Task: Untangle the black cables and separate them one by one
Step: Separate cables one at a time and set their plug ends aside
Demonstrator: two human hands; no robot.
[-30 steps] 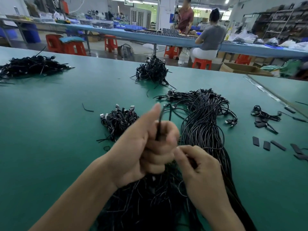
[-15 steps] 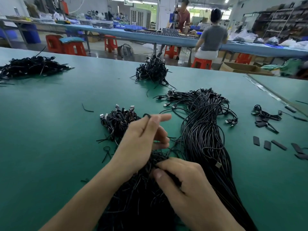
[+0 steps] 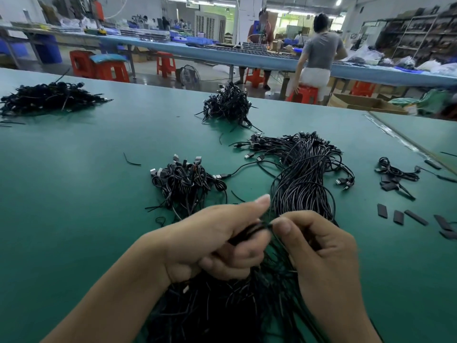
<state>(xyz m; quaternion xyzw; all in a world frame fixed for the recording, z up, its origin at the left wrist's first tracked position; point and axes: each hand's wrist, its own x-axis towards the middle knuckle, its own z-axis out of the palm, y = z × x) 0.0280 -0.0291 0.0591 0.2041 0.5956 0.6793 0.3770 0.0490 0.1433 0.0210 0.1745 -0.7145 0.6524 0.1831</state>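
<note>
Left hand [image 3: 217, 241] curls its fingers [image 3: 235, 261] round a few strands [image 3: 247, 231], right hand [image 3: 319, 251] pinches one, just above the black cables [image 3: 304, 179] heaped on the tabletop [image 3: 74, 194]. Yank now and neighbouring loops may cinch tight.

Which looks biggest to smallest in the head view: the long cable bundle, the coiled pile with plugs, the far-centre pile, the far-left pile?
1. long cable bundle
2. coiled pile with plugs and far-left pile: alike, distances differ
3. far-centre pile

We are noting black cables [image 3: 304, 184] at twelve o'clock on a plain green table [image 3: 74, 194]; red stools [image 3: 165, 62] at eleven; a grey shirt [image 3: 321, 52] showing at one o'clock.
</note>
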